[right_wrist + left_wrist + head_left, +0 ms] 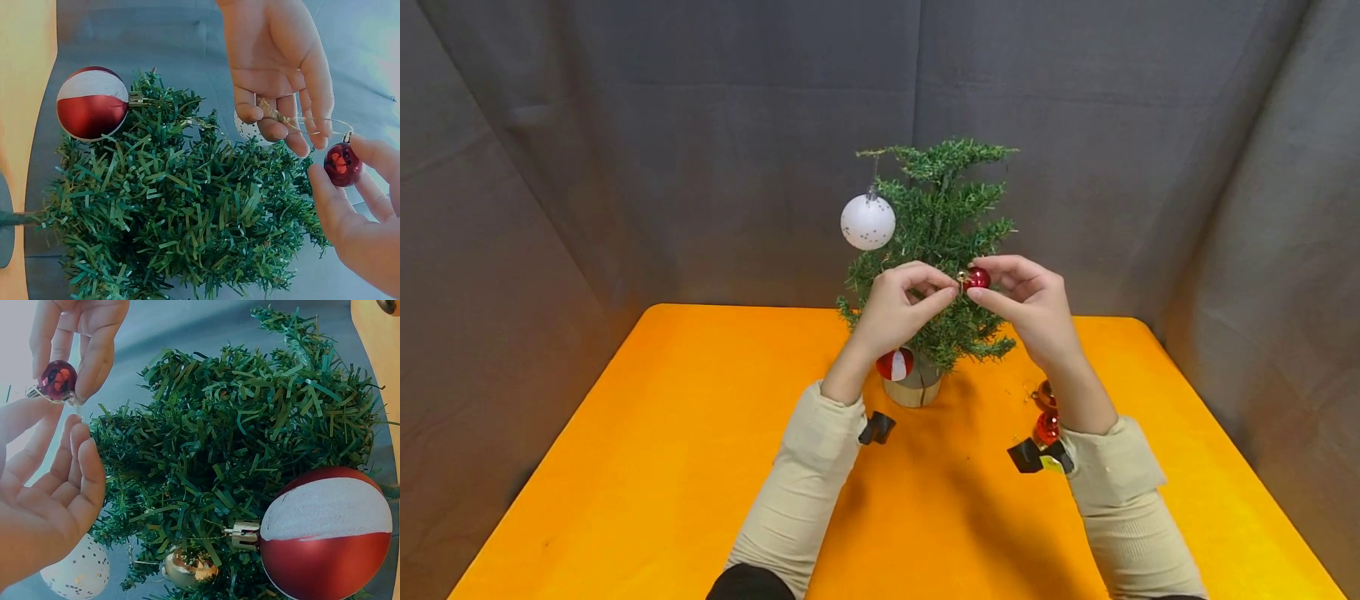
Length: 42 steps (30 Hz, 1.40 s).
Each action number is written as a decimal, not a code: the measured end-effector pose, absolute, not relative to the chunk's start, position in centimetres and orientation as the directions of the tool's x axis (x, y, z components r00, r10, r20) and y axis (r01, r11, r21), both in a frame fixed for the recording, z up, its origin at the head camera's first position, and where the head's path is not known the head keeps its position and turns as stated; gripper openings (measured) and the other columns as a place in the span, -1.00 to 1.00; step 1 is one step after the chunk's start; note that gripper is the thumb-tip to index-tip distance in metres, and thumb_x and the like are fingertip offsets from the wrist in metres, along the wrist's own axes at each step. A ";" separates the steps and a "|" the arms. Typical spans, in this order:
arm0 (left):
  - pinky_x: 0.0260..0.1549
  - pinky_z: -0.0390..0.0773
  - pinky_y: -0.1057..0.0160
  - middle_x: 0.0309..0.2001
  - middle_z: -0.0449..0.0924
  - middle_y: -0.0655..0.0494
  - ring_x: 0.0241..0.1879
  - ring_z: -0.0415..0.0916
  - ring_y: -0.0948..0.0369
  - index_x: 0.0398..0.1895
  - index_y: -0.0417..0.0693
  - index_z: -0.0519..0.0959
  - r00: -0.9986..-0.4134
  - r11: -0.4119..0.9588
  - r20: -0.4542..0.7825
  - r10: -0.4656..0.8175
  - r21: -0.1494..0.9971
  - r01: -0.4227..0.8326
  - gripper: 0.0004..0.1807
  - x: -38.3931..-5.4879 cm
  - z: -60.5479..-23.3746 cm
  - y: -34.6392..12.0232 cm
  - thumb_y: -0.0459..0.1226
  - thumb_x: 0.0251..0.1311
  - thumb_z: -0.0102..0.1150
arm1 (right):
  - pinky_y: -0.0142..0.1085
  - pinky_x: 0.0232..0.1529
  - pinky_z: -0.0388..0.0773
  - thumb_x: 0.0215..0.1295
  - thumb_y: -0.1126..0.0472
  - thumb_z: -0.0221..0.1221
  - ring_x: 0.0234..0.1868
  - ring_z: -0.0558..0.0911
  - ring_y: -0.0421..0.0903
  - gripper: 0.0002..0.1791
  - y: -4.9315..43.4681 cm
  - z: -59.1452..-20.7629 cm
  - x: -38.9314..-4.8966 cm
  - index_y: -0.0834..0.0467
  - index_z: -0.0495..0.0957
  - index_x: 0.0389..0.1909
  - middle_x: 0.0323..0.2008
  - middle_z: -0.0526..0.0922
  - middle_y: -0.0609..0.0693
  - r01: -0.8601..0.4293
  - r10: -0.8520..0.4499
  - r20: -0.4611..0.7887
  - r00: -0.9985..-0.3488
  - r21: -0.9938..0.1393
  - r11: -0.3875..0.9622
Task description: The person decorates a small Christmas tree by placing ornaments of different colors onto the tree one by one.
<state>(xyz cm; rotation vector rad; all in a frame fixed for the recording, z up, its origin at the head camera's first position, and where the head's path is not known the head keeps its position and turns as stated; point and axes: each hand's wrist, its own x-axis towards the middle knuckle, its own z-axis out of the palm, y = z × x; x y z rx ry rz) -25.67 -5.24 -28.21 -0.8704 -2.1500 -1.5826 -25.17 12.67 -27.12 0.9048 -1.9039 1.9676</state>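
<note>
A small shiny red bauble (977, 278) with a gold cap is pinched between the thumb and fingers of my right hand (1037, 312). Its thin gold string loop (300, 120) runs across to my left hand (895, 304), which pinches it with thumb and fingertips. Both hands are raised in front of a small green artificial Christmas tree (951, 221). From an upper left branch hangs a white bauble (868, 222) with silver specks. Lower down, a red bauble with a white band (325, 531) hangs at the tree's left, and a small gold bauble (189, 567) sits among the branches.
The tree stands on a round wooden base (912, 390) on an orange table (662, 433). A red bauble (1047, 427) and an orange-brown bauble (1047, 395) lie at the right, partly behind the right forearm. Grey cloth (737, 167) encloses the back and sides.
</note>
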 end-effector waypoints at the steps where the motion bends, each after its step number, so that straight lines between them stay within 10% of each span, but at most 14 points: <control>1: -0.50 0.45 0.33 -0.36 0.54 0.08 -0.42 0.44 0.25 -0.34 -0.21 0.62 -0.755 0.199 0.596 0.272 0.733 0.650 -0.87 -25.7 -28.2 -5.3 -0.33 0.13 0.13 | -0.39 -0.25 0.51 0.04 0.53 0.17 -0.33 0.54 -0.14 -0.68 12.7 -27.2 -25.2 0.49 0.46 -0.12 -0.35 0.59 -0.01 -0.581 -0.233 0.589 -0.774 -0.806 -0.109; 42: -0.48 0.49 0.32 -0.47 0.57 -0.10 -0.53 0.47 0.18 -0.28 -0.34 0.56 -0.775 0.154 0.596 0.208 0.763 0.628 -0.84 -25.6 -26.8 -5.3 -0.38 0.19 0.05 | -0.42 -0.37 0.52 0.02 0.40 0.25 -0.32 0.51 -0.12 -0.72 12.5 -28.2 -25.3 0.39 0.54 -0.20 -0.28 0.56 0.20 -0.593 -0.423 0.455 -0.784 -0.751 0.290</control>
